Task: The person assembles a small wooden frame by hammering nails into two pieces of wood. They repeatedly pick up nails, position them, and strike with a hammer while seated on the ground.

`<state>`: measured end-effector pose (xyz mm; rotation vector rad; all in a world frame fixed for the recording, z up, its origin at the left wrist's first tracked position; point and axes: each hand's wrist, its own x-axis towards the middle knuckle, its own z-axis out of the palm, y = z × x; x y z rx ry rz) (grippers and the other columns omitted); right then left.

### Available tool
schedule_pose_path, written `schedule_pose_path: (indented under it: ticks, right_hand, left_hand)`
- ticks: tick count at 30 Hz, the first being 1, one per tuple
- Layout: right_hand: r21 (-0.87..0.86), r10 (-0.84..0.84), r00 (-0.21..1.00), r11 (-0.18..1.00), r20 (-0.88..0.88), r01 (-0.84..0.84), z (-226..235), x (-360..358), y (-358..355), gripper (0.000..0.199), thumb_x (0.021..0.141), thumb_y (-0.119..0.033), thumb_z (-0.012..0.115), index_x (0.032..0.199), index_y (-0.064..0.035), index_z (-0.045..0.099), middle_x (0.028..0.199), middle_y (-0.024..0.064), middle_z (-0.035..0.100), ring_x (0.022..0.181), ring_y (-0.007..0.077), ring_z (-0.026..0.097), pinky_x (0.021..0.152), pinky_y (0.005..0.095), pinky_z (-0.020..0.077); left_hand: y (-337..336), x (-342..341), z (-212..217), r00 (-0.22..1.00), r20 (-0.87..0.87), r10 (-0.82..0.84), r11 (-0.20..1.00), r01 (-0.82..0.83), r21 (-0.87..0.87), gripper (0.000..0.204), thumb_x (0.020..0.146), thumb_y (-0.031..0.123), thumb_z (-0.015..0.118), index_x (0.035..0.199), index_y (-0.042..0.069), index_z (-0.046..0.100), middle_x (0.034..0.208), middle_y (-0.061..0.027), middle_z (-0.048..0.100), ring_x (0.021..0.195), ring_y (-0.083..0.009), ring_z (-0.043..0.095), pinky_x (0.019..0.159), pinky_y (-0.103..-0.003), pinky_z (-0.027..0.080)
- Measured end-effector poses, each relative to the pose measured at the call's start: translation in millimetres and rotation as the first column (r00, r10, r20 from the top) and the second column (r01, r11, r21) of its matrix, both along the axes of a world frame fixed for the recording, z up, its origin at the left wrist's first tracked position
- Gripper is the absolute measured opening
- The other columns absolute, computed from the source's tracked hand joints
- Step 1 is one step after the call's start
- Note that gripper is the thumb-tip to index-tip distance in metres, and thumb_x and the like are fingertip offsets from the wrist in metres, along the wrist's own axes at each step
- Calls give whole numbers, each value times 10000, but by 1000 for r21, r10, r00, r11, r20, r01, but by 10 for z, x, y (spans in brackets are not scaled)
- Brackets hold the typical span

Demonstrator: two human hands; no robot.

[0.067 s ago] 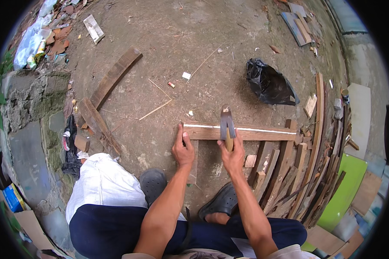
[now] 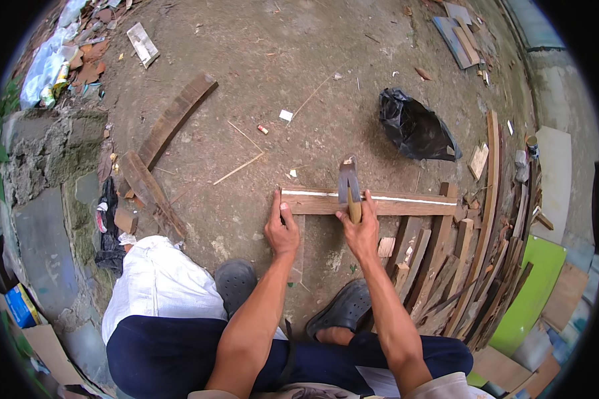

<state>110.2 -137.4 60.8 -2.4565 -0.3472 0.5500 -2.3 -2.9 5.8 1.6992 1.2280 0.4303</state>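
A brown wooden board [image 2: 406, 206] with a white strip along its far edge lies crosswise in front of me. Its left end is gripped by my left hand [image 2: 282, 227], with the thumb on the near side. My right hand [image 2: 360, 229] is closed around the wooden handle of a claw hammer [image 2: 348, 178], close beneath the metal head. The hammer is held over the middle of the board, its head reaching beyond the far edge. Whether the hammer touches the board I cannot tell. Under the board's right part, several wooden pieces [image 2: 434, 256] lie side by side.
A black plastic bag [image 2: 416, 126] lies beyond the board on the right. Two old timber pieces [image 2: 180, 116] rest at the left. My shoes [image 2: 343, 309] stand near the board, by a white sack [image 2: 160, 282]. More planks and a green panel [image 2: 532, 292] line the right side.
My right hand and the hammer have shifted slightly to the right, and the hammer head sits a little farther away. My left hand stays on the board's end.
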Motion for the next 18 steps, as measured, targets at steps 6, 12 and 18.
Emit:
schedule_pose_path:
  ticks: [6, 12, 18]
  right_hand:
    - [-30, 323, 935, 946, 146, -322, -53, 366, -151, 765, 768, -223, 858, 1422, -5, 528, 1422, 210, 567, 1438, 396, 397, 1255, 540, 178]
    - [-23, 480, 876, 877, 56, -479, -21, 585, -121, 775, 747, -187, 868, 1421, -12, 527, 1391, 181, 593, 1403, 345, 445, 1255, 525, 210]
    - [48, 495, 868, 867, 38, -496, -5, 557, -151, 708, 739, -147, 861, 1365, -4, 563, 1350, 175, 617, 1316, 361, 520, 1232, 510, 283]
  left_hand:
    - [-9, 13, -173, 998, 61, 1, 993, -8, 120, 421, 1056, 248, 476, 1402, 38, 587, 1317, -215, 655, 1171, -390, 662, 926, -426, 544]
    - [33, 46, -125, 999, 34, -11, 997, 8, 72, 409, 1064, 233, 475, 1396, 19, 586, 1283, -251, 664, 1173, -358, 671, 930, -406, 523]
    - [4, -30, -86, 1000, -12, -17, 996, 18, 89, 431, 1056, 267, 482, 1420, 56, 577, 1293, -234, 660, 1118, -393, 684, 884, -432, 545]
